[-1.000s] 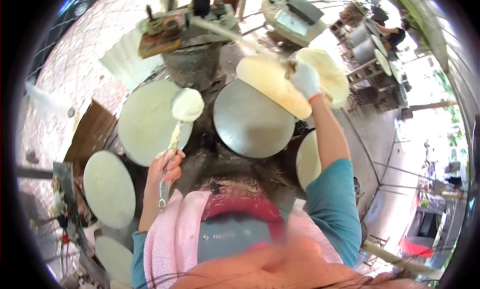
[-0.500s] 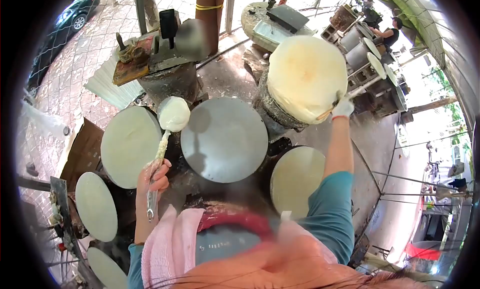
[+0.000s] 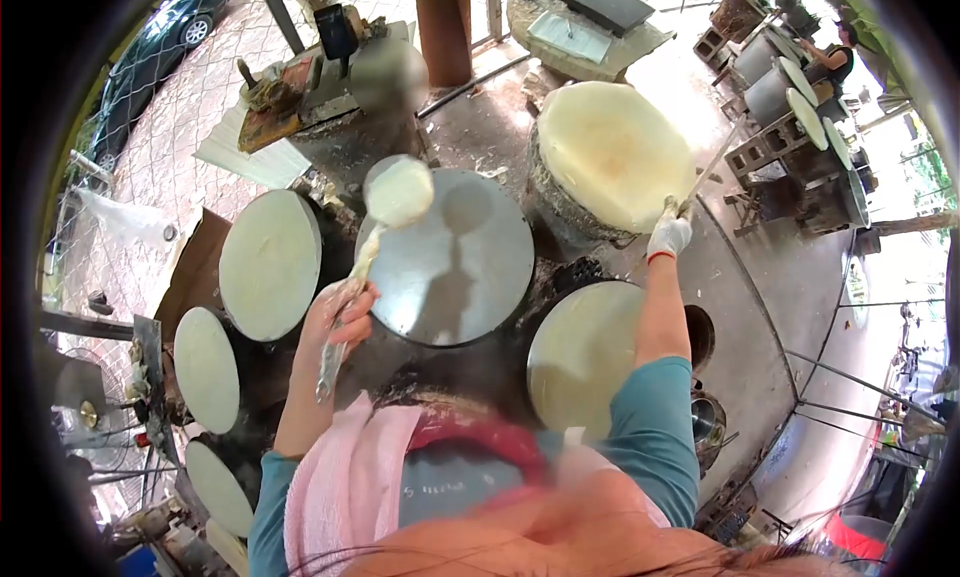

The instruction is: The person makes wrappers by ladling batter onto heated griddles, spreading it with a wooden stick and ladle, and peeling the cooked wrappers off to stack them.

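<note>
My left hand (image 3: 343, 317) is closed round the handle of a ladle (image 3: 400, 191). Its round bowl, full of white batter, hangs above the upper left part of a bare round griddle (image 3: 440, 267), which carries the ladle's shadow. My right hand (image 3: 669, 232), in a white glove, is closed at the lower right edge of a pale, round stack of thin pancakes (image 3: 615, 152) on a drum-like stand. A thin stick-like tool (image 3: 714, 167) seems to come out of that hand; its tip is not clear.
Batter-covered griddles flank the bare one: one to the right (image 3: 585, 352), others to the left (image 3: 270, 267) and lower left (image 3: 208, 369). A cluttered stand (image 3: 350, 127) and a round table (image 3: 535, 27) are behind. A person (image 3: 835, 62) sits near more griddles at far right.
The ladle has moved right, from between two griddles to over the bare middle one. My right hand stays at the edge of the pancake stack. The whole view has shifted slightly.
</note>
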Motion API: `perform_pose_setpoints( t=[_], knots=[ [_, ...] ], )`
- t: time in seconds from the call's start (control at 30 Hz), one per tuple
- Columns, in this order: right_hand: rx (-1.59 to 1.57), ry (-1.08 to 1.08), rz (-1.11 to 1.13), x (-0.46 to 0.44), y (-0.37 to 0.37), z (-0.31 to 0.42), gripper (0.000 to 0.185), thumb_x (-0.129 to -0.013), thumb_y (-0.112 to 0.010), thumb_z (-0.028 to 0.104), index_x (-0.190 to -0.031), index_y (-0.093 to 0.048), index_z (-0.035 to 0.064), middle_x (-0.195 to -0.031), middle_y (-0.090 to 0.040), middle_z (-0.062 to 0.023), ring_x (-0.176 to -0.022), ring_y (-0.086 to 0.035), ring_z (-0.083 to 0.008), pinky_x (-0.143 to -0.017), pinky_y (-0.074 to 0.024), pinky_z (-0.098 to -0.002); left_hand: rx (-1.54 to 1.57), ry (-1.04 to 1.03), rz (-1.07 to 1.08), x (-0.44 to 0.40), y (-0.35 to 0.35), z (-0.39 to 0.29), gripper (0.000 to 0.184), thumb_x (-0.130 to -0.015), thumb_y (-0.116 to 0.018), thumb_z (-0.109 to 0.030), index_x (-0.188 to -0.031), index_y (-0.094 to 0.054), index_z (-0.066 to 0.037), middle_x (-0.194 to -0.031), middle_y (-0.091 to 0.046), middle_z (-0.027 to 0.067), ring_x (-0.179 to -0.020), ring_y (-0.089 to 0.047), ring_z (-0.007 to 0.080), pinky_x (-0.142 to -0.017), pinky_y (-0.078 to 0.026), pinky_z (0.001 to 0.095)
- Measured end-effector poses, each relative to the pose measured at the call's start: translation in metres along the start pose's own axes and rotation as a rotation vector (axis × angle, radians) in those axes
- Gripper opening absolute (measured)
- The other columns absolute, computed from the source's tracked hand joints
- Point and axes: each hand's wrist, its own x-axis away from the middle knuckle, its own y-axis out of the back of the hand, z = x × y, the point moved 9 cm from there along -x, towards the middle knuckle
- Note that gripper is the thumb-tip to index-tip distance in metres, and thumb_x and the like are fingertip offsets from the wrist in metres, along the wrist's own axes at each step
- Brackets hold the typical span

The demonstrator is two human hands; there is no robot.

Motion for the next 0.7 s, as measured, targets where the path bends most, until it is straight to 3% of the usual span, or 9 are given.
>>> perform_pose_setpoints(
  t=[0.07, 0.17, 0.3, 0.4, 0.47, 0.5, 0.53, 0.63, 0.7],
  knots=[
    [-0.042, -0.082, 0.05, 0.02, 0.014, 0.029, 0.061, -0.092, -0.059, 0.03, -0.137, -0.039, -0.0065, -0.131, -0.053, -0.018, -0.116, -0.052, -0.0233, -0.101, -0.037, -0.0303, -0.123, 0.026, -0.011, -0.02, 0.004, 0.01, 0.031, -0.1, -0.044, -0.024, -0.097, -0.052, 0.006, -0.057, -0.036, -0.0031, -0.032, -0.031, 0.0046, -0.034, -0.021, 0.0219],
    [-0.018, 0.139, -0.142, 0.062, 0.048, 0.057, 0.06, -0.094, -0.057, 0.026, -0.14, -0.036, -0.0055, -0.123, -0.057, -0.0132, -0.109, -0.054, -0.0211, -0.099, -0.0377, -0.0293, -0.341, 0.112, -0.019, -0.057, 0.007, 0.037, 0.028, -0.098, -0.048, -0.023, -0.094, -0.053, 0.004, -0.056, -0.036, -0.0018, -0.035, -0.032, 0.0055, -0.036, -0.023, 0.0234],
    [-0.722, -0.146, 0.264, 0.198, 0.021, 0.02, 0.049, -0.094, -0.056, 0.013, -0.138, -0.041, -0.0032, -0.112, -0.057, -0.0048, -0.093, -0.054, -0.0119, -0.086, -0.0448, -0.0247, -0.726, 0.112, -0.018, -0.122, 0.04, 0.091, 0.028, -0.093, -0.055, -0.026, -0.094, -0.054, 0.002, -0.059, -0.046, 0.0017, -0.04, -0.041, 0.011, -0.041, -0.032, 0.0276],
    [-0.534, -0.326, 0.479, 0.336, 0.01, 0.056, 0.047, -0.091, -0.06, 0.006, -0.135, -0.046, -0.0029, -0.114, -0.056, -0.0022, -0.09, -0.053, -0.0077, -0.08, -0.0468, -0.0228, -1.211, -0.087, 0.002, -0.164, 0.074, 0.111, 0.032, -0.09, -0.057, -0.027, -0.1, -0.053, 0.003, -0.064, -0.056, 0.0105, -0.047, -0.053, 0.0237, -0.048, -0.041, 0.037],
    [-0.38, -0.198, 0.41, 0.395, 0.004, 0.045, 0.049, -0.091, -0.06, 0.003, -0.136, -0.042, -0.0042, -0.128, -0.053, -0.0045, -0.104, -0.053, -0.0089, -0.09, -0.0443, -0.0233, -1.623, -0.434, -0.065, -0.168, 0.081, 0.099, 0.033, -0.087, -0.059, -0.028, -0.098, -0.052, 0.002, -0.072, -0.061, 0.0183, -0.055, -0.059, 0.0349, -0.053, -0.046, 0.0441],
    [-0.415, -0.243, 0.439, 0.415, -0.002, 0.048, 0.05, -0.091, -0.06, 0.003, -0.136, -0.04, -0.0074, -0.134, -0.051, -0.0059, -0.112, -0.05, -0.0089, -0.092, -0.0426, -0.0231, -1.674, -0.358, -0.048, -0.171, 0.09, 0.093, 0.032, -0.086, -0.058, -0.026, -0.101, -0.051, 0.002, -0.081, -0.062, 0.0243, -0.067, -0.059, 0.0438, -0.059, -0.046, 0.0509],
    [-0.31, -0.142, 0.406, 0.427, -0.009, 0.05, 0.05, -0.093, -0.06, 0.014, -0.138, -0.042, 0.0014, -0.123, -0.059, -0.0109, -0.101, -0.061, -0.0171, -0.084, -0.0491, -0.0288, -1.703, -0.406, -0.041, -0.168, 0.09, 0.079, 0.032, -0.087, -0.058, -0.026, -0.101, -0.051, 0.001, -0.081, -0.062, 0.0241, -0.067, -0.059, 0.0433, -0.059, -0.046, 0.0506],
    [0.686, -0.078, 0.552, 0.453, -0.019, 0.03, 0.045, -0.093, -0.048, 0.043, -0.133, -0.049, 0.022, -0.082, -0.06, -0.0173, -0.067, -0.06, -0.0402, -0.06, -0.0484, -0.0484, -1.746, -0.609, -0.062, -0.154, 0.096, 0.034, 0.034, -0.089, -0.058, -0.027, -0.105, -0.052, 0.002, -0.08, -0.063, 0.0238, -0.066, -0.06, 0.0415, -0.058, -0.048, 0.0476],
    [0.715, -0.101, 0.531, 0.456, -0.03, 0.021, 0.046, -0.094, -0.047, 0.044, -0.133, -0.049, 0.0198, -0.081, -0.061, -0.0176, -0.068, -0.061, -0.0389, -0.061, -0.0484, -0.0487, -1.687, -0.748, -0.169, -0.136, 0.096, -0.008, 0.035, -0.09, -0.058, -0.027, -0.109, -0.053, 0.002, -0.078, -0.063, 0.0238, -0.066, -0.06, 0.0408, -0.057, -0.048, 0.0457]
  ],
)
